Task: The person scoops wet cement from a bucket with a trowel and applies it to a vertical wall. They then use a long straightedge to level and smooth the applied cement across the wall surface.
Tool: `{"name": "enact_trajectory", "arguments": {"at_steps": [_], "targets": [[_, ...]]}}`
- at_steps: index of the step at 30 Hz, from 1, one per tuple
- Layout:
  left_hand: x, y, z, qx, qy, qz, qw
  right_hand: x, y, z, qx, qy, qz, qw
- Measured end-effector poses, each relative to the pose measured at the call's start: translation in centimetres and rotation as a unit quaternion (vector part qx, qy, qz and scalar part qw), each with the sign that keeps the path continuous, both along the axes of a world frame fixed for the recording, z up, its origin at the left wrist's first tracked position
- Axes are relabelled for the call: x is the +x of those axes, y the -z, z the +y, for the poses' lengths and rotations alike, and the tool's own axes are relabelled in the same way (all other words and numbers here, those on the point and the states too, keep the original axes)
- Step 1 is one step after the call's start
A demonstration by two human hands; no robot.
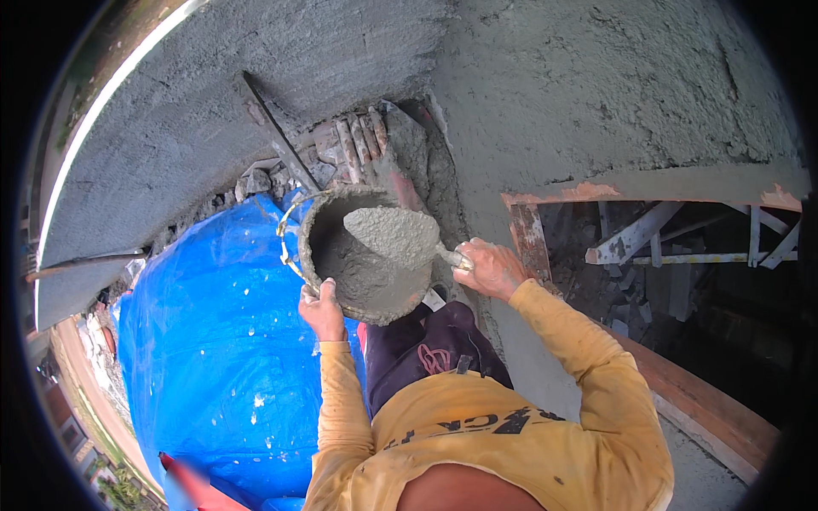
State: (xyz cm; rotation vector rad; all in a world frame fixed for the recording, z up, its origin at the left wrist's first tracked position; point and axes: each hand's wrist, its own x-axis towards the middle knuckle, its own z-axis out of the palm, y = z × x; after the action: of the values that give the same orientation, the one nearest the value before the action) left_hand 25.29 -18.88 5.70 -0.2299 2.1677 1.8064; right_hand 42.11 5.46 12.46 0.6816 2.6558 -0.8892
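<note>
My left hand (322, 312) is closed on the near left rim of a round bucket (319, 243), thumb over the edge. Grey wet mortar (358, 277) lies inside it, and mortar also coats its walls. In my right hand (492, 267) is the handle of a trowel (445, 253). Its blade is over the bucket, covered by a heap of mortar (396, 234) that hides the metal. A pale rope-like bucket handle (285, 230) hangs at the left side of the rim.
A blue tarp (230, 341) spreads at the left, spotted with mortar. Rough grey plastered walls (596, 94) meet in a corner ahead. At the right is a framed opening (532, 234) with timber pieces inside. A dark bar (281, 132) leans near rubble (256, 180) at the wall's foot.
</note>
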Motion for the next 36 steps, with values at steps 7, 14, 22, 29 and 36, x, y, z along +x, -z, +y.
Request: {"name": "enact_trajectory", "arguments": {"at_steps": [7, 14, 22, 29, 36], "targets": [[1.6, -0.4, -5.5, -0.039, -0.063, 0.022, 0.997, 1.2, -5.5, -2.1, -0.232, 0.032, 0.020, 0.972], [1.4, 1.4, -9.0, -0.140, -0.020, 0.026, 0.990, 7.1, 0.0, 9.2, -0.342, 0.463, 0.040, 0.817], [-0.6, 1.5, -7.3, -0.148, 0.079, 0.070, 0.983, 10.1, -16.7, 10.9, 0.157, 0.172, 0.049, 0.971], [-1.9, -6.8, 2.3, -0.157, 0.236, 0.110, 0.953, 2.6, -6.4, 4.9, 0.270, -0.143, -0.026, 0.952], [0.0, -11.5, 9.0, -0.090, 0.307, 0.198, 0.926, 0.9, -0.4, -0.4, 0.051, -0.066, -0.106, 0.991]]}}
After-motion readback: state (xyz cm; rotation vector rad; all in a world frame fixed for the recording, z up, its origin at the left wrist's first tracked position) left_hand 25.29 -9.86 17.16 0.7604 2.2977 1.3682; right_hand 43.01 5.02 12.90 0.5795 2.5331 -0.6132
